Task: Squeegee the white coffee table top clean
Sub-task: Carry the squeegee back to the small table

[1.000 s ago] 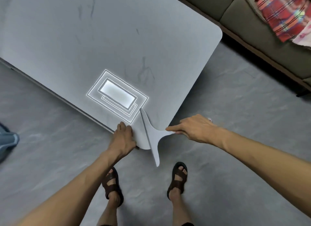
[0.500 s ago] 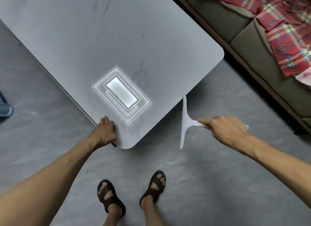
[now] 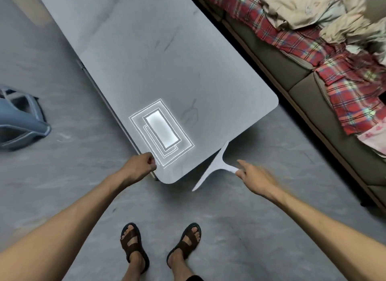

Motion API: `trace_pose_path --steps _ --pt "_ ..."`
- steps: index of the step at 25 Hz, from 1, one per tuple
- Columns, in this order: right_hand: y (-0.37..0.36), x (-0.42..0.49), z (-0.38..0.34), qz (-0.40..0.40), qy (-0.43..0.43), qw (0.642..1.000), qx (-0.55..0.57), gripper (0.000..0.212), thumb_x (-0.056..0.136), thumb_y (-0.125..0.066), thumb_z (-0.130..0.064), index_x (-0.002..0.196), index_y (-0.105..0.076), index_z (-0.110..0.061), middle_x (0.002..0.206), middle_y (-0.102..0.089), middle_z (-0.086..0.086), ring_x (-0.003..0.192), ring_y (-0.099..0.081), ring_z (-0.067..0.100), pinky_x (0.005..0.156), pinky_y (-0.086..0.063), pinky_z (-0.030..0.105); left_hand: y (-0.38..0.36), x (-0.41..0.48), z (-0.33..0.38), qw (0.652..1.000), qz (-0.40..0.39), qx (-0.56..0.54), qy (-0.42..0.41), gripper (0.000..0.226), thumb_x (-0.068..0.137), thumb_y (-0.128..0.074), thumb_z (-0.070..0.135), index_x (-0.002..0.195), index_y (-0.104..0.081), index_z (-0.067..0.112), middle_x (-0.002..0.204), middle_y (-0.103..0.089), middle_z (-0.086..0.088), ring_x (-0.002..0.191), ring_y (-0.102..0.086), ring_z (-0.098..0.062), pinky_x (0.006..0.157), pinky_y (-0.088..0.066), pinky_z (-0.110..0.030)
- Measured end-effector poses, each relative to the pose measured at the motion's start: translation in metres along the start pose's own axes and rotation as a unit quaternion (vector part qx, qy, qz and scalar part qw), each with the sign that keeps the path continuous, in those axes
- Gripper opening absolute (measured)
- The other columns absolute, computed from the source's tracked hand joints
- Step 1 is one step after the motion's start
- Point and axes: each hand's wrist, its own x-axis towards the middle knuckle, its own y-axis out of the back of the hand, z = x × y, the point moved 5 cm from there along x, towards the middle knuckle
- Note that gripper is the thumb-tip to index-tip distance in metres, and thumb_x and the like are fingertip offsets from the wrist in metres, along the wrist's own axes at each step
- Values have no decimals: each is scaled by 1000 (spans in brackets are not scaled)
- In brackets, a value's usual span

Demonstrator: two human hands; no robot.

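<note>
R hand (image 3: 255, 177) grips white squeegee (image 3: 217, 165) by its handle, blade just off coffee table (image 3: 146, 61) near edge, L hand (image 3: 140, 165) curled on corner w/ nothing held: probably best to reset blade flat, overlap strokes.

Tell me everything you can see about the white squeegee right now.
The squeegee is plain white and T-shaped: a long, thin blade that flares from a short handle. It looks like smooth plastic, though the material is not certain. It is off the table top, held over the floor just past the near right edge of the coffee table, with the blade running roughly along that edge. The upper blade tip sits close to the edge; contact is unclear. The right hand, motion-blurred, grips the handle end. The left hand does not touch it.
</note>
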Motion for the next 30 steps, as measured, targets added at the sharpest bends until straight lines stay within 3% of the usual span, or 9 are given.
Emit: trace_pose_path --steps 1,3,5,7,12,17,20,24,30 --pt "-3 -8 -15 -41 -27 993 109 21 97 -41 -34 112 -54 -25 91 -64 8 77 -61 26 72 -47 32 7 -17 1 999 8 -52 2 12 81 -57 22 70 -55 17 70 -68 1 72 -67 -19 69 -52 -37" --pt "-8 -34 -62 -133 -64 935 323 17 97 -43 -21 93 -56 -11 70 -59 7 56 -53 19 57 -45 27 19 -56 4 993 20 -118 8 19 83 -60 22 64 -56 17 59 -69 5 60 -68 -5 64 -51 -31" --pt "-11 -68 -115 -214 -63 871 437 20 100 -43 -16 95 -59 -4 71 -66 10 58 -58 18 58 -48 27 27 -99 6 989 13 -149 13 23 83 -62 21 62 -55 18 57 -68 5 54 -65 -5 60 -47 -26" --pt "-13 -103 -168 -262 -32 842 471 18 101 -44 -16 101 -57 -4 82 -71 12 63 -62 16 57 -45 25 35 -147 5 984 4 -175 17 18 79 -62 25 64 -57 17 66 -68 1 58 -65 -12 63 -46 -27" --pt "-25 -206 -272 -274 83 857 429 9 98 -48 -13 102 -52 -6 85 -67 12 67 -64 13 56 -46 21 54 -292 -13 966 15 -253 38 18 85 -63 33 75 -63 19 74 -72 -1 63 -65 -15 63 -49 -26" --pt "-56 -325 -329 -269 178 858 400 6 94 -53 -4 90 -52 -8 74 -55 8 59 -57 15 53 -54 24 43 -439 -44 961 70 -265 42 11 81 -71 27 78 -65 18 62 -67 5 58 -63 -10 59 -52 -20" --pt "-89 -405 -344 -277 225 860 366 14 92 -55 -1 82 -51 -10 67 -51 6 54 -55 14 50 -53 24 18 -526 -69 952 118 -278 50 9 79 -73 18 77 -66 14 65 -65 -2 56 -61 -11 63 -56 -26" --pt "-137 -505 -348 -289 244 877 297 7 93 -56 -8 89 -50 -9 67 -54 7 48 -57 13 48 -51 23 -27 -637 -99 943 143 -289 85 19 79 -71 13 89 -67 -3 76 -63 -12 69 -60 -21 73 -56 -34" --pt "-211 -618 -362 -342 303 873 169 23 99 -50 -18 77 -52 -11 68 -58 7 57 -58 16 51 -47 21 -99 -769 -150 893 215 -361 160 15 79 -68 5 92 -65 -1 76 -61 -10 70 -60 -21 64 -54 -27"
